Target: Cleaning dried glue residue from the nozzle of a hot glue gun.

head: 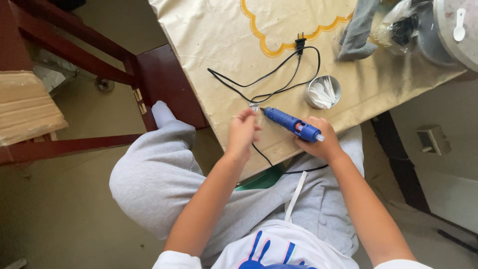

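My right hand point(318, 138) is wrapped around the blue glue gun point(291, 124), its nozzle aimed at the small metal piece point(254, 106) that my left hand's point(242, 130) fingers pinch at the bench point(214, 40) edge. With the tip so near my fingertips, I could burn them. The black cord point(279, 79) loops loose nearby; snagging it could jerk the gun or knock the tin of white spoons point(322, 91).

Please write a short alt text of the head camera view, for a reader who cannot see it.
Seen from above, a seated person's right hand holds a blue glue gun over a beige table, while the left hand pinches a small object at its tip. A black cord and a small tin lie nearby.
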